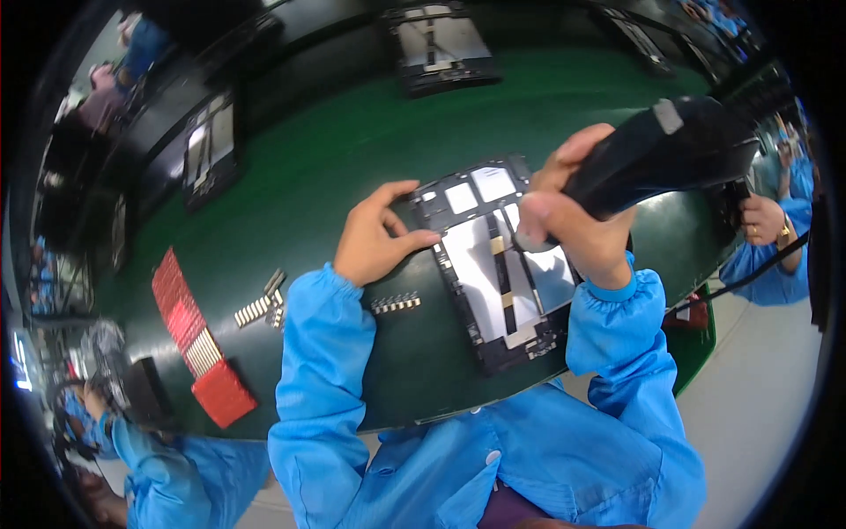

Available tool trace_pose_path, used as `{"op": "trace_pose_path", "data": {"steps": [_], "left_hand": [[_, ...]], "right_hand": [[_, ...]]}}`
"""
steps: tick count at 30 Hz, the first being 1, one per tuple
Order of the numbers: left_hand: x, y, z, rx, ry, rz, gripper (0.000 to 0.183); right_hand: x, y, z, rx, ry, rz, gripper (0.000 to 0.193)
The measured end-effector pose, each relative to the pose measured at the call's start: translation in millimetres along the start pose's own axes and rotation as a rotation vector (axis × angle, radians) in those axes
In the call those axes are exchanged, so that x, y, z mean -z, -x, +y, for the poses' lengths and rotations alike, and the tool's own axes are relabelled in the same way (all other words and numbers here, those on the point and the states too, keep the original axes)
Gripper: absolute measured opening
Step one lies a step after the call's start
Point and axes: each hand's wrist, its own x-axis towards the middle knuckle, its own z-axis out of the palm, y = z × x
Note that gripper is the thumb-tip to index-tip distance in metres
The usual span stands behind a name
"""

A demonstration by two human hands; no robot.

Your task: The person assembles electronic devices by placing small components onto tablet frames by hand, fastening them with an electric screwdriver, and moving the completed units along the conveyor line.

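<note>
Gripping a black handheld tool (670, 150), the fingers of the right hand (586, 220) are wrapping round its body above the right side of an open tablet (471, 273). The left hand (370, 234) is resting at the tablet's upper left edge, fingers spread, gripping nothing. The tablet is lying before the person on the green desk (308, 181), its inside showing. By this inspection's judgement, the tool is being brought to bear while the left hand is steadying; the next move is likely calling for a still tablet and careful aim. Standing in the way, the right hand is covering part of the tablet; whether the tool is touching it, one cannot tell. Small metal parts (397, 304) are lying just left of the tablet; farther left, a red wrapper (225, 394) is lying. Beyond, another open tablet (441, 40) is lying; at far right, a co-worker's hand (762, 219) is showing.
</note>
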Motion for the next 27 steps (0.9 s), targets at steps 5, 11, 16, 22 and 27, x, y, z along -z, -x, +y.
{"op": "trace_pose_path", "data": {"steps": [5, 11, 16, 22, 27], "left_hand": [[0.7, -3.5, -12.4, -0.093, 0.093, 0.024, 0.059], [3.7, -0.5, -10.5, -0.106, -0.055, 0.029, 0.057], [3.2, -0.5, -10.8, -0.113, -0.011, 0.029, 0.058], [3.5, -0.5, -9.6, -0.086, -0.018, 0.025, 0.059], [3.4, -1.2, -11.1, -0.087, -0.026, 0.012, 0.057]], "right_hand": [[-40.6, -13.0, 25.3, -0.057, 0.07, -0.235, 0.039], [-53.3, -11.2, 48.2, -0.164, 0.053, -0.24, 0.037], [-55.0, -10.1, 53.4, -0.171, 0.098, -0.238, 0.036], [-56.0, -11.6, 53.4, -0.177, 0.052, -0.22, 0.037], [-55.0, -12.5, 52.6, -0.146, 0.046, -0.214, 0.037]]}}
